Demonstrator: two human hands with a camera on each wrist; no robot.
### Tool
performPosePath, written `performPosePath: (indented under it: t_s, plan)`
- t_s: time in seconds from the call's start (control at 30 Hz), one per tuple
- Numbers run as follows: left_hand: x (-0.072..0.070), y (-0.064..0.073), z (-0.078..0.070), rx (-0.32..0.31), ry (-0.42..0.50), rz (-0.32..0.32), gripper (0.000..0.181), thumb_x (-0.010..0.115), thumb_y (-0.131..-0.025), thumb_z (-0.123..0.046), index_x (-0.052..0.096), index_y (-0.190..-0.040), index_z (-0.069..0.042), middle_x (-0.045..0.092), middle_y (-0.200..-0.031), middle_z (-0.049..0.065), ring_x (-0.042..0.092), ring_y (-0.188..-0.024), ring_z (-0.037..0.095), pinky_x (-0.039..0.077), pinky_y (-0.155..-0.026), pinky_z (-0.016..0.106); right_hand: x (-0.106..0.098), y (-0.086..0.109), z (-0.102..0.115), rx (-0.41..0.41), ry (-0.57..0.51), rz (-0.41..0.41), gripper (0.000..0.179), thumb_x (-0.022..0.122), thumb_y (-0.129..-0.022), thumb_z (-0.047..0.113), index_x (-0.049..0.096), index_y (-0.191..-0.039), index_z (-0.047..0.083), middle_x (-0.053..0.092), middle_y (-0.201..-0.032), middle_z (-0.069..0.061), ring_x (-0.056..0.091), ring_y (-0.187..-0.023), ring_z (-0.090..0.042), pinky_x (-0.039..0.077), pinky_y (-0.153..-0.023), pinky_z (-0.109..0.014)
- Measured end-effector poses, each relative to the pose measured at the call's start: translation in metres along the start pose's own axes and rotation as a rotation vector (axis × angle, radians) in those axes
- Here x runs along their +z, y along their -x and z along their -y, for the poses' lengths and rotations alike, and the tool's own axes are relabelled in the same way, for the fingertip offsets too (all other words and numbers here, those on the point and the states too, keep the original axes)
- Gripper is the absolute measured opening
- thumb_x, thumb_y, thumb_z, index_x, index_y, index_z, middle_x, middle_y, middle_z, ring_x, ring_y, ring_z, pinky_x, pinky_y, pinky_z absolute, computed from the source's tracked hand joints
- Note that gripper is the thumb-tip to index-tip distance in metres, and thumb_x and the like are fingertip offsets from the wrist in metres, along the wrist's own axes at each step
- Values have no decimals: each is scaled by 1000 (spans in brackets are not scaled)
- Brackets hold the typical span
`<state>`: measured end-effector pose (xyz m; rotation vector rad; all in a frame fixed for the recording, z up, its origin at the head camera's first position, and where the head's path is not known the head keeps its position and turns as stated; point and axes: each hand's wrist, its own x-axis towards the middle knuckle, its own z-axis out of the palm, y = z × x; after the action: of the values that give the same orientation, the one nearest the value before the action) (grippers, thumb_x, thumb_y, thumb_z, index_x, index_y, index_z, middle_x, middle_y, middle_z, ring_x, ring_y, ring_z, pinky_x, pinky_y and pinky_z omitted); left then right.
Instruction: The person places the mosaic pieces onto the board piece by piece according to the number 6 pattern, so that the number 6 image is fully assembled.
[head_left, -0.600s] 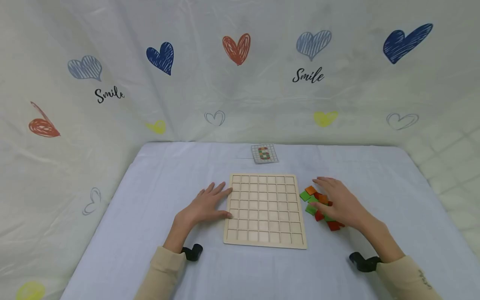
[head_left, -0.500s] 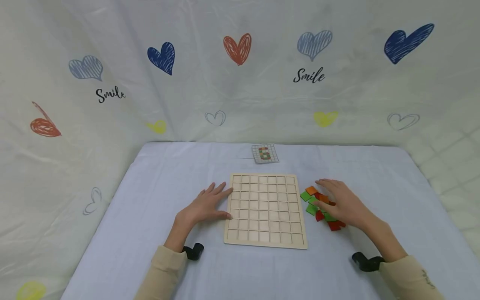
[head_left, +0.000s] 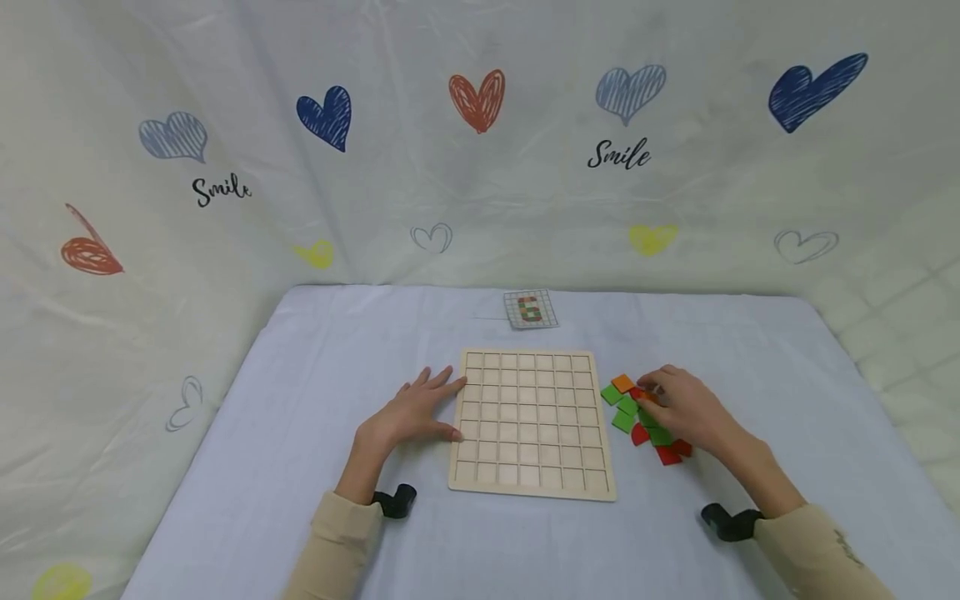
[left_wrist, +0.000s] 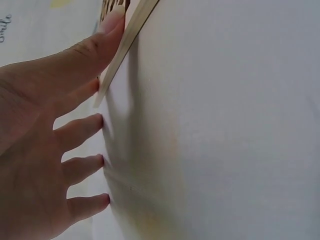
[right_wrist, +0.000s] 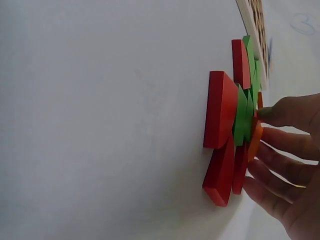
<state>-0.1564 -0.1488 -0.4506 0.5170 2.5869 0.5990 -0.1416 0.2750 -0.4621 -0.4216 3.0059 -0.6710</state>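
My left hand lies with fingers spread at the left edge of a square wooden grid board. Its thumb and index finger touch the rim, and the left wrist view shows the thumb on the board's edge. To the right of the board lies a loose pile of green, red and orange square tiles. Over the pile's far side, my right hand pinches an orange tile between thumb and fingers. The fingers partly hide that tile in the head view.
Behind the board lies a small gridded card with a coloured figure like a 6. A white cloth covers the table. A white curtain printed with hearts hangs behind.
The right hand's thumb and fingers have come together on an orange tile, where they were spread above the pile before. The left hand and the board stay nearly in place.
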Motion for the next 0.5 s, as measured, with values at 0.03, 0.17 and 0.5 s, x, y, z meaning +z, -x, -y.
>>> performPosePath:
  t_s: [0.03,0.17,0.5]
  plan:
    - [0,0,0,-2,2,-1,90,83,-85,-37,37,-161,-22,21,-172,9,8,-159,42,13,-125,65,0,-1,1,3,10,4,26,74,-90,9,71,-110,-7,69,-104,-19,65,-91,-32,59,-80,-50]
    - [1,0,0,-11,7,-8,90,84,-85,-37,38,-161,-22,21,-172,8,8,-159,42,13,-125,65,0,-3,5,10,36,20,24,76,-89,8,72,-107,-7,68,-98,-16,64,-87,-29,60,-77,-48]
    - [5,-3,2,-28,9,-28,91,86,-82,-36,40,-160,-23,23,-171,7,9,-159,41,12,-125,65,1,-9,10,43,65,51,26,79,-88,7,71,-106,-8,67,-95,-15,64,-86,-28,61,-81,-47]
